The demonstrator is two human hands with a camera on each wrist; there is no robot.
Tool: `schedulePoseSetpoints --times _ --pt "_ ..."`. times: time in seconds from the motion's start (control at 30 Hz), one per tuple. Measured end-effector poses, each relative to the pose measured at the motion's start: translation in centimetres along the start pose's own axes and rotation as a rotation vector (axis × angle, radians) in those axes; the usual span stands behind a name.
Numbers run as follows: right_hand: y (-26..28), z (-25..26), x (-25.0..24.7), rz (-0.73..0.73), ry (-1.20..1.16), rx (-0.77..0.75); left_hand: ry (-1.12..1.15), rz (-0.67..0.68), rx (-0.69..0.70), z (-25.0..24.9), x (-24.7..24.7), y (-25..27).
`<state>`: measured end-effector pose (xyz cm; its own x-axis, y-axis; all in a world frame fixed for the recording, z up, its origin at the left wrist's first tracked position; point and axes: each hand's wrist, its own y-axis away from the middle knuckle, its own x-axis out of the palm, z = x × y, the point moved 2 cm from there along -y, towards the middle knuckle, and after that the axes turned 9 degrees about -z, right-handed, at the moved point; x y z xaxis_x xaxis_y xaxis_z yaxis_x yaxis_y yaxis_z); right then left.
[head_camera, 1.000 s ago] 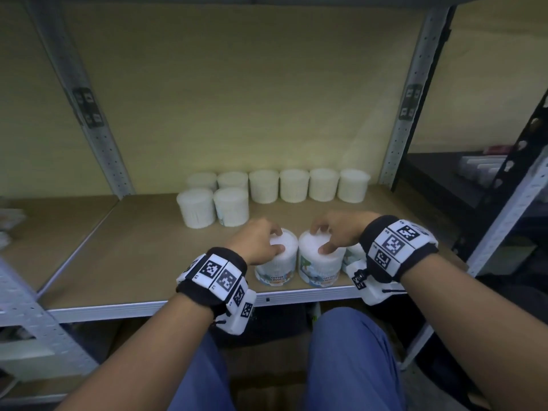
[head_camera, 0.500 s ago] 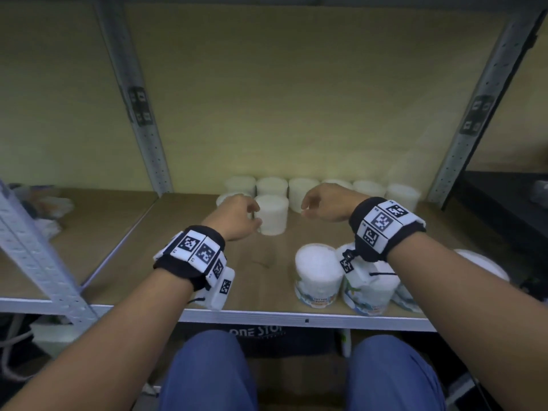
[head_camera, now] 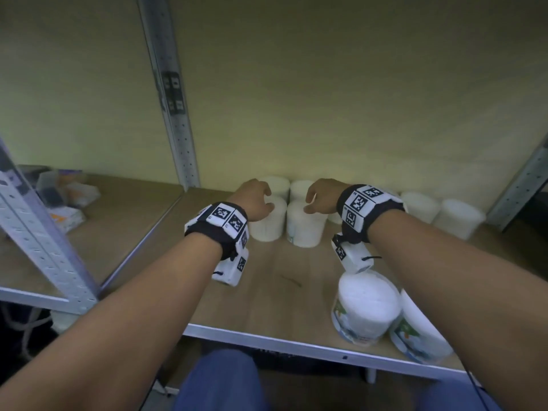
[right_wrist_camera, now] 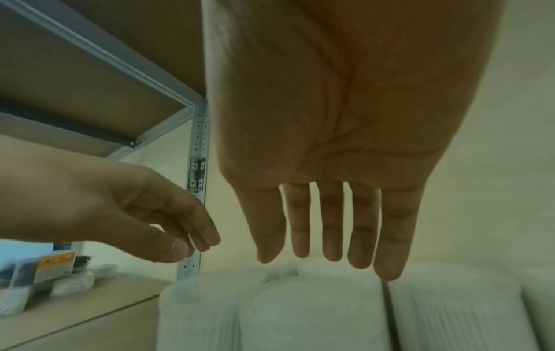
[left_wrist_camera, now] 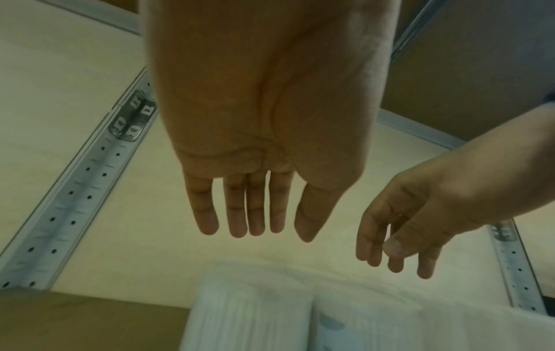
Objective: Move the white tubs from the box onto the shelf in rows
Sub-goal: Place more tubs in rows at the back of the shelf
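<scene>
Already most tubs stand on the shelf [head_camera: 267,295]: a back row against the wall, with two front tubs [head_camera: 268,221] [head_camera: 305,225] starting a second row, presumably so the rows fill from the back forward. Two more tubs [head_camera: 366,310] wait at the shelf's front edge, probably parked there for placing. Left hand [head_camera: 252,200] and right hand [head_camera: 321,197] hover over the second-row pair, fingers [left_wrist_camera: 237,213] loosely extended, holding nothing. No box is visible.
</scene>
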<state>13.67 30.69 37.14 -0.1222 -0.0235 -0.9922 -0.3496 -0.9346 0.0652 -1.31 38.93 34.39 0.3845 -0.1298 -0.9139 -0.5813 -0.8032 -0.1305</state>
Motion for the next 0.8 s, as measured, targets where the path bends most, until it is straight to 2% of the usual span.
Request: schedulePoseSetpoints --times 0.4,0.5,0.8 --pt "-2.6 0.0 2.2 0.064 0.063 0.078 -0.086 0.052 -0.003 0.7 2.6 -1.8" --pt "-2.9 -0.2 2.5 0.035 0.082 0.039 -0.114 0.058 0.002 0.6 2.6 -2.0" --pt "-2.8 -0.7 2.0 0.087 0.117 -0.095 -0.093 0.075 0.002 0.8 2.5 -2.0"
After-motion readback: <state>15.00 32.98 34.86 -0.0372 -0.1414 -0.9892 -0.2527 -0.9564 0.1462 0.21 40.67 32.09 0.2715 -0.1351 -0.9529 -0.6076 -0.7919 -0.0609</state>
